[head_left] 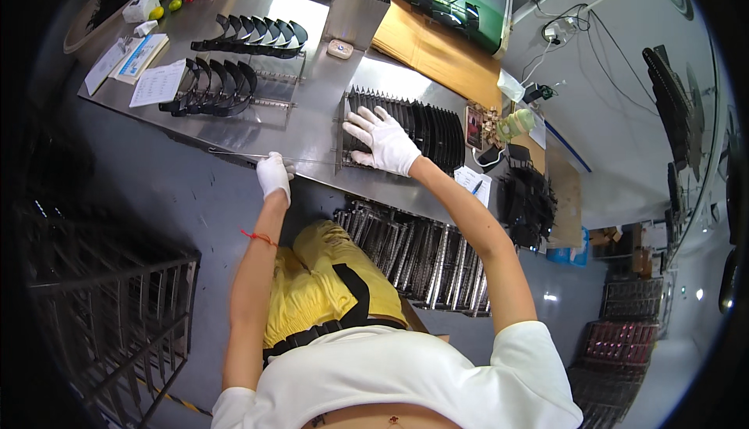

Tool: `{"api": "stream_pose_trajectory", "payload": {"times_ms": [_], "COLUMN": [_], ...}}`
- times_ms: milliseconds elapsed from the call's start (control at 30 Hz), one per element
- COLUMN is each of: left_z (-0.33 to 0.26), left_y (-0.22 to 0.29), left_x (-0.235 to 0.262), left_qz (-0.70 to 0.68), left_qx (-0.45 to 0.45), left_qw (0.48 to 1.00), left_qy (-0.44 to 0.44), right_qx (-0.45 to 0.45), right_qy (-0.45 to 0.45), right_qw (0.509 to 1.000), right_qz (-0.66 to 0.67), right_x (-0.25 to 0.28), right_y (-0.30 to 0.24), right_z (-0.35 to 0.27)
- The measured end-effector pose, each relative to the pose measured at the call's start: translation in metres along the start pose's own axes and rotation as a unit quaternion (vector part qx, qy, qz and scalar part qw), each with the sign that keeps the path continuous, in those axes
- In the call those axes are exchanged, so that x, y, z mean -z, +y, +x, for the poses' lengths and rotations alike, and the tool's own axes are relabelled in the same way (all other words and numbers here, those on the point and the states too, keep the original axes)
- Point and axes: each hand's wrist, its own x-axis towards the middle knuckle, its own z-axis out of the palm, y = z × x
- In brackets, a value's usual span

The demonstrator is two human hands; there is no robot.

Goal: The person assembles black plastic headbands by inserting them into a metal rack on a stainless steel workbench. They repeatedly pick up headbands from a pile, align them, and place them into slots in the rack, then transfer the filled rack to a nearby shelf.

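Both of my hands wear white gloves. My left hand (275, 176) is closed at the table's near edge around a thin metal rod (234, 154). The rod runs sideways, and its right end passes toward a rack of black curved strips (437, 134). Over the left end of that rack lies my right hand (382, 142), fingers spread, seemingly touching the strips; the glove hides what is under it. The strips stand upright in a close row. To the left, two more racks hold wider black curved pieces, the far rack (261, 35) and the near rack (214, 86).
On the steel table (312, 86) are papers (160, 82), a small white box (340, 48) and a metal bin of thin rods (357, 17). A phone (473, 127) and a green bottle (515, 125) lie right. Several metal racks (413, 257) stand below the table; a dark frame (117, 320) stands left.
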Motion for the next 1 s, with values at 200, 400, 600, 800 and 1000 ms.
{"api": "stream_pose_trajectory", "payload": {"times_ms": [200, 400, 600, 800, 1000], "left_z": [0.005, 0.004, -0.016, -0.031, 0.012], "left_y": [-0.009, -0.019, -0.038, -0.056, -0.018], "left_x": [-0.007, -0.014, -0.037, -0.051, 0.018], "left_qz": [-0.061, -0.015, -0.042, 0.036, 0.035], "left_qx": [0.023, 0.045, 0.081, 0.084, 0.23], "left_qw": [0.996, 0.997, 0.994, 0.972, 0.93], "left_qy": [-0.06, -0.066, -0.054, -0.216, -0.284], "right_qx": [-0.006, -0.006, 0.006, 0.001, -0.031], "right_qy": [0.017, 0.027, 0.038, 0.033, 0.016], "right_qw": [1.0, 0.999, 0.999, 0.999, 0.999], "right_qz": [0.011, 0.025, 0.028, 0.017, -0.011], "right_x": [-0.002, -0.001, -0.002, 0.003, 0.028], "right_y": [0.001, 0.0, 0.002, 0.002, 0.03], "right_z": [-0.003, -0.004, -0.007, -0.007, -0.047]}}
